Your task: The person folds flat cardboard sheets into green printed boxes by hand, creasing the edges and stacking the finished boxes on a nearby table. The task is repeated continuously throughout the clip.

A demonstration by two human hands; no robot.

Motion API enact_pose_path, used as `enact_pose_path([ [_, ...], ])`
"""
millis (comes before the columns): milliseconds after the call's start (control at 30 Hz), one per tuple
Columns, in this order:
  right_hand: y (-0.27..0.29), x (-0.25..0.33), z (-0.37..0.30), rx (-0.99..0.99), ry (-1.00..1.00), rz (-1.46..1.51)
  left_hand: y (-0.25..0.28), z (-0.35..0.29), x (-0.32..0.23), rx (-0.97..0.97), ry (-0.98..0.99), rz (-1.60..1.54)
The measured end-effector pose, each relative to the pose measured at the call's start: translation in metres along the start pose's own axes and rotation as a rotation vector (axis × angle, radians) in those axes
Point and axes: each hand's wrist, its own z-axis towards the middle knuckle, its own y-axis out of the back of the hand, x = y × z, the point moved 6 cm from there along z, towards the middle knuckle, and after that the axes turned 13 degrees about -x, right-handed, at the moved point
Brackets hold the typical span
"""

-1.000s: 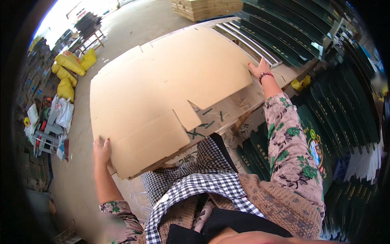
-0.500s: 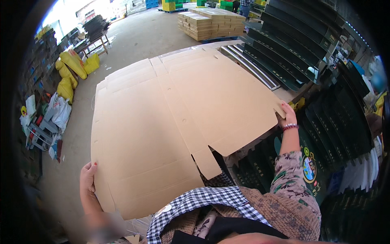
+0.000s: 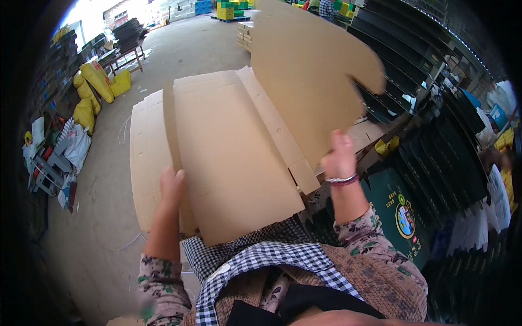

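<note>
A creased brown cardboard box blank [image 3: 234, 157] lies in front of me. Its left flap [image 3: 171, 125] stands up along a crease, and my left hand [image 3: 173, 187] is closed round that flap's near part. The wide right panel [image 3: 304, 65] is raised steeply and slightly smeared by motion. At the panel's near lower edge is my right hand [image 3: 341, 156], fingers curled against the board; its palm side is hidden. Between the middle and right panels runs a narrow strip [image 3: 277, 130] with small holes and a tab at its near end. Another flat piece of cardboard [image 3: 145, 157] shows to the left.
Dark green printed boards [image 3: 402, 212] stand in rows at the right, with more stacked dark boards [image 3: 402, 49] behind. Yellow sacks [image 3: 89, 87] and assorted clutter [image 3: 54, 157] line the left. Beyond the work surface, a stack of cartons [image 3: 244, 36] stands partly hidden by the raised panel.
The blank lay spread nearly flat; now its left flap and right panel are folded up. Both hands have moved inward, the left rightward and the right leftward.
</note>
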Motion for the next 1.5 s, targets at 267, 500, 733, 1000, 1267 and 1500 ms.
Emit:
enact_pose_path([
  [267, -0.037, -0.024, -0.008, 0.507, 0.875, -1.443, -0.011, -0.01, -0.015, 0.246, 0.165, -0.338],
  [500, 0.11, -0.064, 0.114, 0.291, 0.48, -1.412, -0.012, -0.05, -0.049, 0.629, -0.277, 0.046],
  [733, 0.141, -0.082, 0.139, 0.041, 0.264, -1.273, -0.034, -0.068, -0.053, 0.67, -0.439, 0.133],
  [1000, 0.064, -0.088, 0.065, 0.047, -0.047, -1.213, -0.037, -0.035, -0.083, 0.635, -0.567, 0.294],
  [1267, 0.081, -0.151, 0.059, -0.075, -0.504, -0.456, -0.049, -0.045, -0.064, 0.067, -0.48, 0.282],
  [1500, 0.064, -0.16, 0.063, -0.007, -0.647, -0.309, -0.049, -0.065, -0.069, 0.11, -0.792, 0.479],
])
